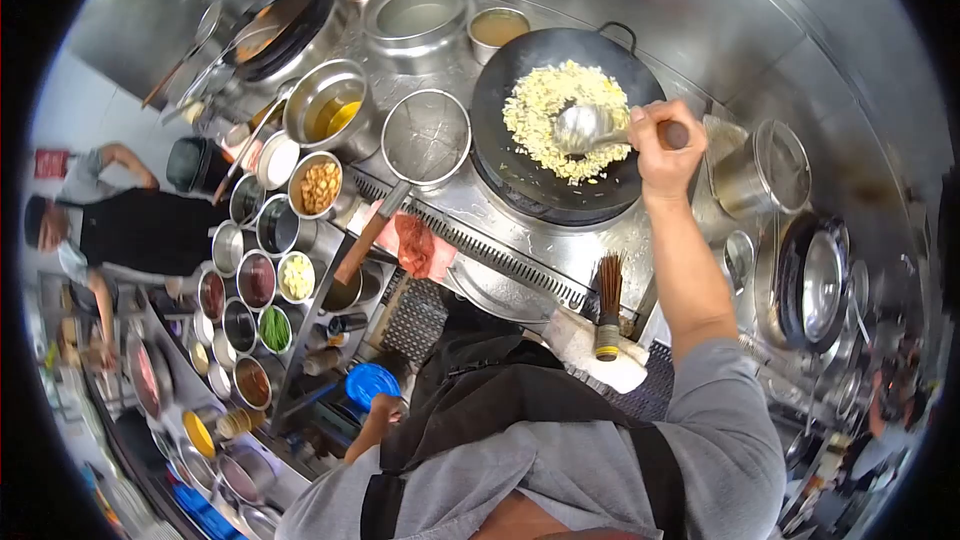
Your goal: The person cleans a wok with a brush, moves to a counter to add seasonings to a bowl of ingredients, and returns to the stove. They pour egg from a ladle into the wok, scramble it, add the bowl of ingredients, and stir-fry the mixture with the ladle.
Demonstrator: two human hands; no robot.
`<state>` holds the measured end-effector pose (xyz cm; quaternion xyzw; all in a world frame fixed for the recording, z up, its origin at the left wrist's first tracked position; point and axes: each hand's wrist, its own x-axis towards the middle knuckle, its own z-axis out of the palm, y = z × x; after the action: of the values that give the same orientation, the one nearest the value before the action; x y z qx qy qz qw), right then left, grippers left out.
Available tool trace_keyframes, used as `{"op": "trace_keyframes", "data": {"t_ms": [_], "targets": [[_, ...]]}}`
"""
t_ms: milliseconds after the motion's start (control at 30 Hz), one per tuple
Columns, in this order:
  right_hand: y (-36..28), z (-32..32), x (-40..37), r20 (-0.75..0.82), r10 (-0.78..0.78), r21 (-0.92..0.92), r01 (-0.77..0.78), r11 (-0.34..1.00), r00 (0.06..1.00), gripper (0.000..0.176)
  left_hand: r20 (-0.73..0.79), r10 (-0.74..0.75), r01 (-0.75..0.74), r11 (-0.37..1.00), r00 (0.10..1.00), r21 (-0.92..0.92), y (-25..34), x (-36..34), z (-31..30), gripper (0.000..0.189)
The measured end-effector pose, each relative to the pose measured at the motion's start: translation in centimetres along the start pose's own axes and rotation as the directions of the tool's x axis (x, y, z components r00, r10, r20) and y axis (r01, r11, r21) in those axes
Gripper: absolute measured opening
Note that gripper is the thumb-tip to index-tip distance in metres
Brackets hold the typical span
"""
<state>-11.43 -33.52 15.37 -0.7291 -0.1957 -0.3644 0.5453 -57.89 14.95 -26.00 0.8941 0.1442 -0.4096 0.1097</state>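
My right hand (662, 148) is closed round the wooden-ended handle of a metal ladle (583, 128). The ladle's bowl rests among chopped pale-yellow food (590, 168), possibly egg, in a black wok (500, 155). Down by my left side, my left hand (383, 410) is closed at the edge of a round blue plastic bowl (370, 383); its fingers are small and partly hidden. Left of the wok, a wire strainer (427, 138) with a wooden handle lies across the stove's edge. A bamboo brush (609, 305) lies by a white cloth (597, 352) at the front edge.
Metal pots (415, 20) stand behind the strainer. At left are a pot of yellow oil (332, 118) and several ingredient bowls, one with green vegetables (275, 328). A lidded metal pot (765, 170) stands right of the wok. A person in a dark apron (145, 230) stands far left.
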Motion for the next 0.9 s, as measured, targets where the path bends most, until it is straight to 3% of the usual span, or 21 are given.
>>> {"op": "trace_keyframes", "data": {"t_ms": [67, 100, 133, 167, 200, 233, 267, 300, 333, 367, 433, 500, 533, 567, 633, 667, 733, 767, 833, 900], "targets": [[-0.3, 1.6, 1.1, -0.006, -0.21, -0.14, 0.207, 0.968, 0.978, 0.017, 0.111, 0.025, -0.03, 0.999, 0.993, 0.041, 0.0, -2.9, 0.0, 0.036], [-1.1, 1.8, 1.5, -0.068, -0.177, -0.217, 0.158, 0.963, 0.982, 0.014, 0.164, 0.023, -0.031, 0.999, 0.986, 0.044, 0.0, -4.0, 0.5, 0.037], [-1.5, 1.9, 1.9, -0.184, -0.272, -0.224, 0.229, 0.947, 0.944, 0.012, 0.084, -0.348, 0.358, 0.912, 0.934, -0.199, 0.1, -3.7, 0.5, 0.039], [-1.4, 1.9, 2.0, -0.238, -0.24, -0.045, 0.237, 0.971, 0.941, 0.011, -0.261, -0.502, 0.35, 0.815, 0.825, -0.462, 0.5, -4.7, 0.7, 0.048], [-3.3, 1.5, 1.7, -0.254, -0.047, -0.054, 0.034, 0.998, 0.966, 0.011, -0.219, -0.631, 0.363, 0.658, 0.745, -0.66, 0.9, -5.5, -1.5, 0.052], [3.2, -2.6, 1.9, -0.037, 0.273, 0.597, -0.198, 0.777, 0.961, 0.012, -0.278, -0.725, 0.344, 0.582, 0.63, -0.737, 1.7, -7.2, -4.5, 0.048], [-3.5, 0.6, 0.8, -0.11, 0.007, -0.101, -0.019, 0.995, 0.994, 0.014, -0.24, -0.841, 0.303, 0.419, 0.485, -0.856, 1.8, -8.8, -6.9, 0.046], [-2.4, 0.8, -0.3, -0.055, -0.051, -0.126, 0.044, 0.991, 0.997, 0.016, -0.184, -0.929, 0.264, 0.274, 0.321, -0.925, 1.5, -10.9, -9.5, 0.045], [0.0, 1.0, -1.7, -0.019, -0.046, -0.152, 0.043, 0.987, 0.999, 0.017, -0.243, -0.961, 0.148, 0.262, 0.134, -0.954, -1.0, -10.7, -8.2, 0.043], [1.9, 1.5, -3.7, -0.061, -0.188, -0.204, 0.172, 0.964, 0.98, 0.019, -0.191, -0.981, 0.03, 0.192, 0.018, -0.981, -3.4, -11.1, -8.2, 0.046], [-0.2, 2.2, -6.8, -0.035, -0.216, -0.19, 0.206, 0.96, 0.976, 0.022, 0.009, -0.99, -0.184, 0.017, -0.141, -0.983, -8.3, -12.8, -8.7, 0.059], [-2.2, 3.0, -10.2, -0.042, -0.135, -0.171, 0.126, 0.977, 0.99, 0.021, 0.092, -0.983, -0.3, -0.04, -0.16, -0.953, -13.6, -13.9, -8.5, 0.077], [-3.1, 2.9, -11.7, -0.013, -0.117, -0.28, 0.109, 0.954, 0.993, 0.02, 0.092, -0.984, -0.363, -0.031, -0.152, -0.931, -15.7, -14.7, -9.2, 0.088], [-3.7, 3.1, -13.3, -0.041, -0.09, -0.294, 0.074, 0.953, 0.995, 0.019, 0.118, -0.975, -0.281, -0.061, -0.189, -0.958, -18.5, -15.5, -9.3, 0.094], [-5.3, 2.7, -16.2, -0.176, 0.167, -0.42, -0.228, 0.879, 0.97, 0.029, 0.074, -0.962, -0.425, 0.047, -0.265, -0.904, -23.7, -15.3, -9.2, 0.097], [-5.9, 2.8, -17.2, -0.175, 0.168, -0.425, -0.228, 0.876, 0.97, 0.029, 0.073, -0.963, -0.421, 0.046, -0.261, -0.906, -25.0, -15.3, -9.3, 0.097], [-8.2, 3.1, -19.0, -0.36, 0.506, -0.258, -0.605, 0.753, 0.784, 0.043, -0.085, -0.978, -0.567, 0.181, -0.192, -0.803, -26.5, -15.8, -11.2, 0.099], [-8.7, 3.0, -19.7, -0.377, 0.502, -0.265, -0.61, 0.746, 0.778, 0.043, -0.1, -0.979, -0.567, 0.184, -0.176, -0.803, -27.4, -15.4, -11.3, 0.099], [-9.9, 2.2, -20.8, -0.227, 0.721, -0.029, -0.745, 0.666, 0.654, 0.053, -0.219, -0.972, -0.541, 0.227, -0.08, -0.81, -29.3, -14.6, -10.9, 0.097], [-10.8, 1.7, -21.3, -0.241, 0.708, -0.052, -0.737, 0.674, 0.664, 0.054, -0.259, -0.961, -0.497, 0.272, -0.098, -0.824, -29.5, -15.1, -12.3, 0.077]]}}
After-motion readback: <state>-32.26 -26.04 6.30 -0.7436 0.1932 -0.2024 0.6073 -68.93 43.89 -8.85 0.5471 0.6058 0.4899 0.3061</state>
